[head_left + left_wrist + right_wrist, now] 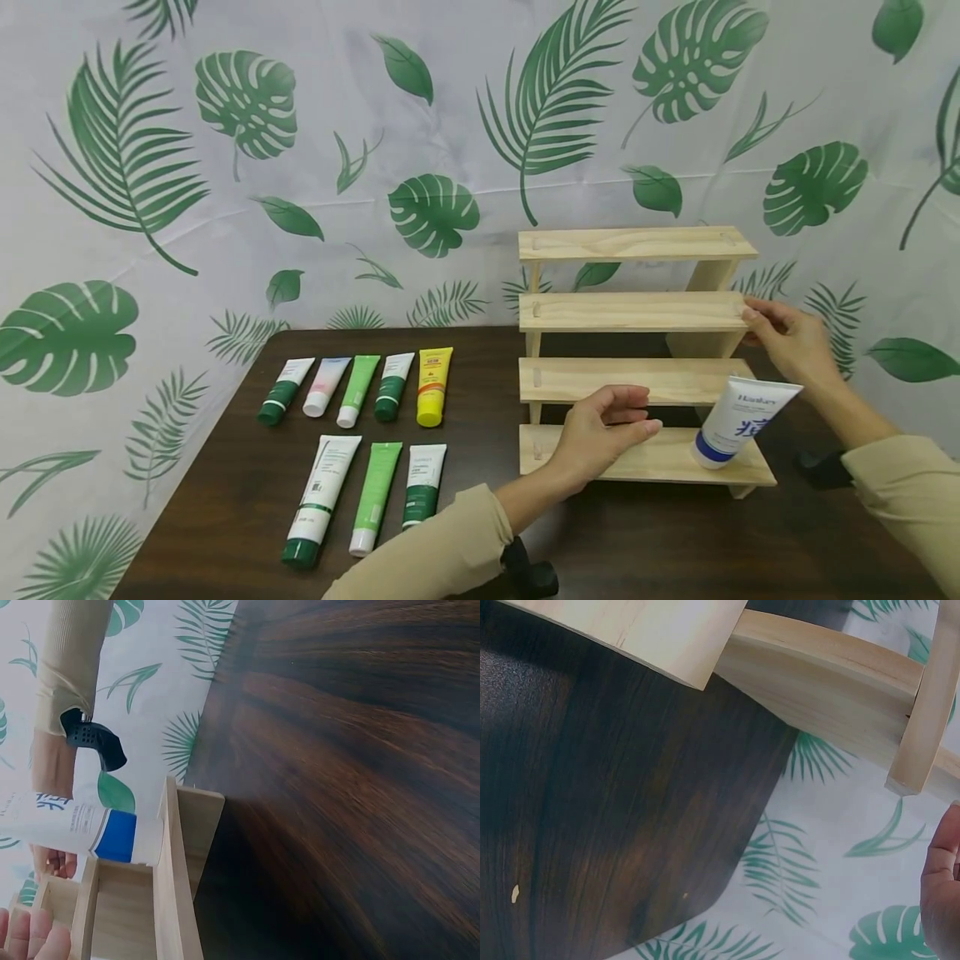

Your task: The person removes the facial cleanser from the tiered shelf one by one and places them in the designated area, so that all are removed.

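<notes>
A stepped wooden display rack (637, 379) with tiered shelves stands on the table. My right hand (795, 337) grips the right end of its second shelf from the top, thumb at the corner and fingers partly hidden behind. In front of the two lower shelves hovers my left hand (600, 433), fingers loosely bent and holding nothing. A white squeeze tube (742, 421) with a blue cap stands on its cap at the right end of the lowest shelf, leaning right in the head view. The left wrist view shows its blue band (116, 834) close above the shelf board.
Several tubes lie in two rows on the dark wooden table (225, 500) at the left, among them a yellow tube (432, 387), a light green tube (377, 496) and a large white tube (322, 496). A leaf-patterned cloth (315, 125) hangs behind.
</notes>
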{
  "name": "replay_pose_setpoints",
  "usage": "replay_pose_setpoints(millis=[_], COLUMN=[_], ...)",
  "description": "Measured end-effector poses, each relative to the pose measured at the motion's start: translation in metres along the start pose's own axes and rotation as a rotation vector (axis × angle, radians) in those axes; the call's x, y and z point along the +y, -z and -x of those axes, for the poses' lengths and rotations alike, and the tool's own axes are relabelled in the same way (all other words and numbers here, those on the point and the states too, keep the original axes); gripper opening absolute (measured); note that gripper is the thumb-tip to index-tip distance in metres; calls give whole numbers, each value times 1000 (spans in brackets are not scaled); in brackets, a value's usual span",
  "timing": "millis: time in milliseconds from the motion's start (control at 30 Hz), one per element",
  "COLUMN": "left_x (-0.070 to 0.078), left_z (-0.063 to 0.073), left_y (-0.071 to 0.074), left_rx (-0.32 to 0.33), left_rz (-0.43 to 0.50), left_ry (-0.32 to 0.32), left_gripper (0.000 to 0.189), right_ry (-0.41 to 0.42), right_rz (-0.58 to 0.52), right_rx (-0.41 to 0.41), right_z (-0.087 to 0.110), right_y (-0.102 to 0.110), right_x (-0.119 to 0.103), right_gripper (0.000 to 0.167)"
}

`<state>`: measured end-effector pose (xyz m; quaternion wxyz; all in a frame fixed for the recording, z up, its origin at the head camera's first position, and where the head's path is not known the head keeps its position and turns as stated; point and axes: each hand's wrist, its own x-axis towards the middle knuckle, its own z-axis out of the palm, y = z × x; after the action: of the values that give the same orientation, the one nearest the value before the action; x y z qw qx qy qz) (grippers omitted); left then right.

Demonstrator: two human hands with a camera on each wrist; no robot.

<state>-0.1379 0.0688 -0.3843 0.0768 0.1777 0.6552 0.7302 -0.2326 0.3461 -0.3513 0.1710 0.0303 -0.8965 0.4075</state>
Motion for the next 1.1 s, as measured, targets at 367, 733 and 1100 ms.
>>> replay_pose_setpoints(millis=[367, 733, 1100], left_x=[-2, -14, -20], left_z=[-16, -28, -35], left_y=[-33, -58, -70], left_rx=[3, 21, 43], left_rz=[-2, 26, -5], left_ry=[-11, -29, -35], left_gripper=[38, 36, 34], right_ry=[-12, 2, 0], right_rz=[-43, 5, -19], right_rx=[12, 1, 7], right_z=[-2, 2, 4], right_y=[2, 2, 0], right_x=[6, -1, -2], right_gripper=[52, 52, 51])
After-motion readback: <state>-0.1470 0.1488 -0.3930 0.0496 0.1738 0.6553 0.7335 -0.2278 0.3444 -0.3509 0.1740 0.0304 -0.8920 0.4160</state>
